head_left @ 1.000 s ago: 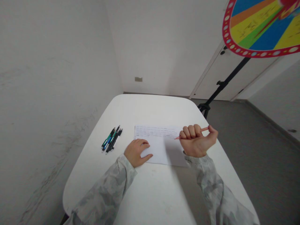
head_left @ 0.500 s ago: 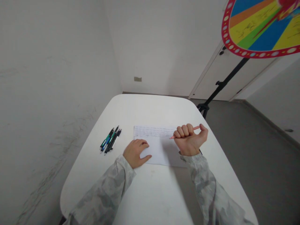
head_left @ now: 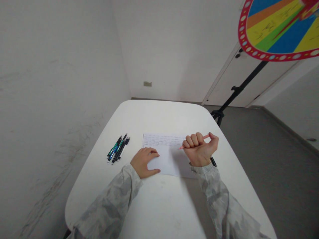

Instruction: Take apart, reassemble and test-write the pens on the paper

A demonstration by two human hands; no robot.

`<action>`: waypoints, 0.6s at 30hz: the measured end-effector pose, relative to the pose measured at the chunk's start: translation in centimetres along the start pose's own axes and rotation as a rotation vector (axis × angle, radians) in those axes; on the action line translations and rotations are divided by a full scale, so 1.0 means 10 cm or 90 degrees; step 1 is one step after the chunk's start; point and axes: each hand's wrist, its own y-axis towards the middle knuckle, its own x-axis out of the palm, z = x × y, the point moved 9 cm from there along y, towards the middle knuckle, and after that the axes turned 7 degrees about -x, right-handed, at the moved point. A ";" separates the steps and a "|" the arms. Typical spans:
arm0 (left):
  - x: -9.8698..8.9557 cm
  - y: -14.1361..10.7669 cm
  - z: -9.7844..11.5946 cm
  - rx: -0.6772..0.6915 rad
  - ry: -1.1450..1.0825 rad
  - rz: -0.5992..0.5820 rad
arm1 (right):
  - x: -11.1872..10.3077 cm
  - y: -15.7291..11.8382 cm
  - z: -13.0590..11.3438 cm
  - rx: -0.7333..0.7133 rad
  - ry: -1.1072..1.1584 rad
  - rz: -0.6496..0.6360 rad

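A sheet of white paper (head_left: pixel 166 162) lies on the table, with lines of handwriting across its upper part. My left hand (head_left: pixel 144 162) rests on the paper's left edge, thumb and fingers apart, holding nothing. Over the right side of the sheet, my right hand (head_left: pixel 200 149) is closed around a pink pen (head_left: pixel 205 136), palm turned up and thumb at the pen's end. The pen's tip points left, above the written lines. Behind my right wrist a dark pen (head_left: pixel 213 161) shows in part. My right hand hides the sheet's right side.
Several pens (head_left: pixel 118 148) lie in a bunch on the white table (head_left: pixel 161 116), left of the paper. A colourful prize wheel (head_left: pixel 281 30) on a black stand (head_left: pixel 231 96) stands beyond the table's far right corner. A wall (head_left: pixel 50 99) runs along the left.
My right hand has shifted slightly left and down with the pink pen, showing more of the dark pen behind the wrist. My left hand stays on the paper.
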 end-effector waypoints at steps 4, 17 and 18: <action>0.00 0.00 0.01 0.001 0.002 0.001 | -0.01 0.00 0.01 0.000 -0.002 -0.003; 0.00 0.01 0.03 0.004 0.008 0.005 | 0.01 -0.02 0.05 0.018 0.023 0.002; 0.00 0.01 0.03 0.004 0.008 0.004 | 0.02 -0.02 0.04 0.016 0.021 0.001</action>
